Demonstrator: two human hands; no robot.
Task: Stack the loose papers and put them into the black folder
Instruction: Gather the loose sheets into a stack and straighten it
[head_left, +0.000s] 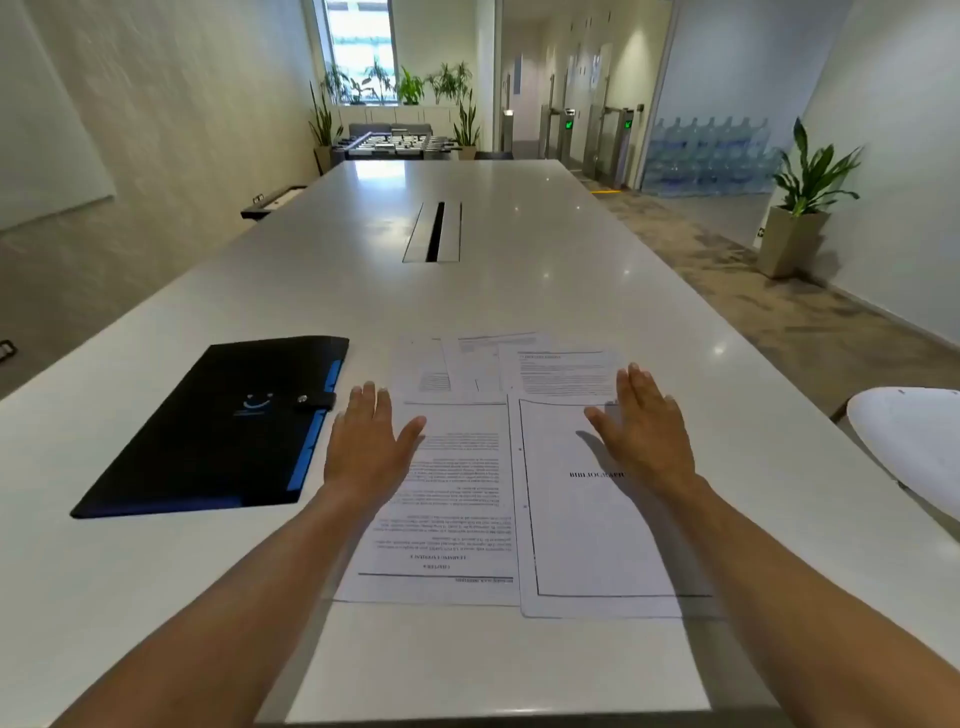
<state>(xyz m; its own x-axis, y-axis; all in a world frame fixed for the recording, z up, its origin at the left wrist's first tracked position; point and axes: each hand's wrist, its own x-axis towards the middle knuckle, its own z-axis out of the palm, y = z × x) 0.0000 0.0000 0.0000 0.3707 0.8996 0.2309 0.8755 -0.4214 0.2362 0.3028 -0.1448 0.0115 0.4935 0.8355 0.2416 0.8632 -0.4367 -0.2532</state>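
Both hands are flat, fingers straight and close together, gripping nothing. The left hand (366, 441) sits over the left edge of the loose papers (511, 467) at centre frame; the right hand (644, 426) is above the bordered sheet at their right. The black folder (218, 431) lies closed on the white table (156, 571), left of centre, just beside the left hand.

printed papers (519, 467) spread loose and overlapping, closed black folder (218, 431) lying flat beside them
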